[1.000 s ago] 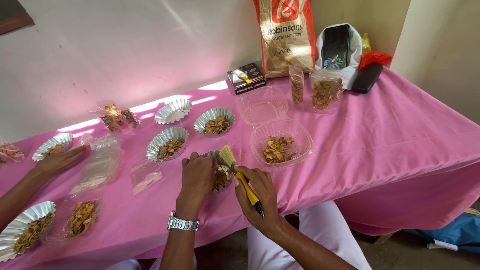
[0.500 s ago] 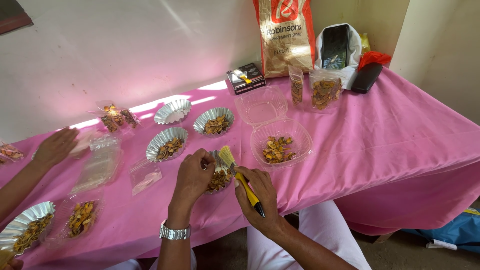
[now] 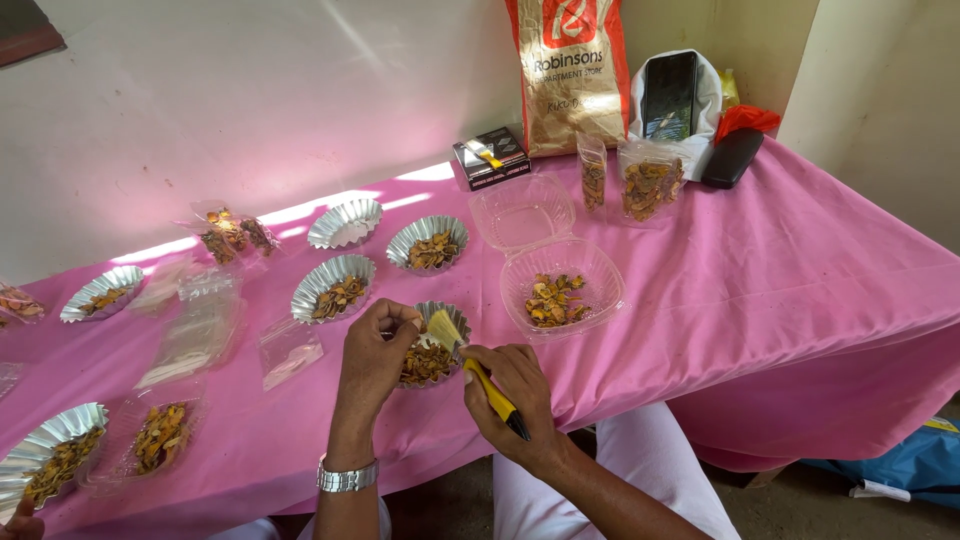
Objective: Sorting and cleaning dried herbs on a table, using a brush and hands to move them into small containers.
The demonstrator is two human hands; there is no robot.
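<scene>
So, two hands work over one small foil cup on a pink-clothed table (image 3: 780, 300).

Everything sits on that pink cloth, and the foil cup of brown chips (image 3: 428, 358) at its near edge is my marker. Beyond the cup to the right lies an open clear clamshell box (image 3: 590, 262), chips in its lower half; far behind that stands a tall paper bag (image 3: 572, 70) against the wall. Behind and left of the cup sit more foil cups (image 3: 335, 287), some filled. Left of it lies a flat clear pouch (image 3: 288, 348). The left hand (image 3: 372, 360), steel watch at the wrist, has its fingers curled shut on the cup's rim. The right hand (image 3: 515, 395) is closed around a yellow-handled brush (image 3: 470, 360), bristles over the cup.
</scene>
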